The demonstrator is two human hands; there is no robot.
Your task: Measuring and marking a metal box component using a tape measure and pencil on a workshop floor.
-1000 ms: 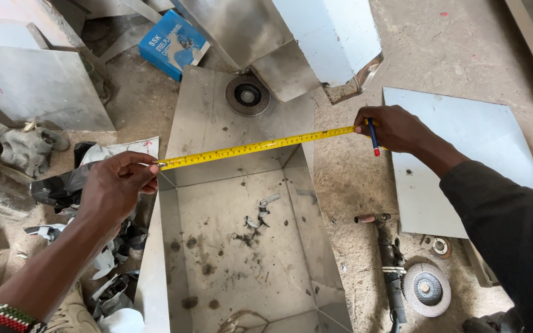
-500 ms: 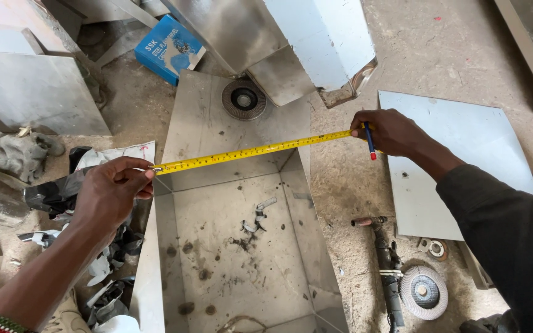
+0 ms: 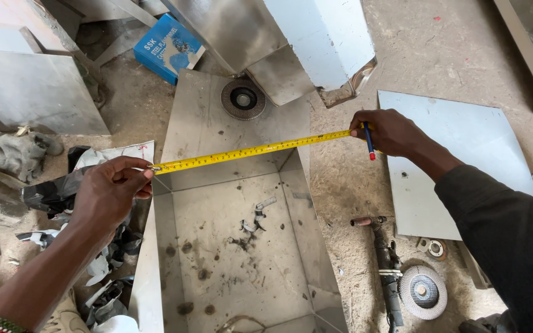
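Head view, looking down: the yellow steel measuring tape [image 3: 251,151] is already drawn out and stretched taut across the open top of the grey sheet-metal box [image 3: 235,259], running from its left wall up and to the right, past its right wall. By the look of it the span is set and being read; no mark shows on the metal along the tape, so any marking appears not yet done.

The left hand [image 3: 109,194] has its fingers curled together, pinching the tape's hooked end between thumb and forefinger just at the box's upper left corner. The right hand [image 3: 390,132] is likewise closed, pressing the far end of the tape down near the box's upper right edge while also gripping a blue pen with a red tip [image 3: 368,140], which points downward beside the tape. Whether the tape's case sits inside that hand cannot be told.

Inside the box lie a few small metal scraps. Beyond its far edge rests a round dark flap disc [image 3: 242,98], and further back a blue cardboard box [image 3: 168,48]. To the right, on the dusty concrete floor [image 3: 451,55], lies a flat pale sheet-metal panel [image 3: 464,154], with an angle grinder [image 3: 388,277] and a white grinding disc [image 3: 422,291] below it.
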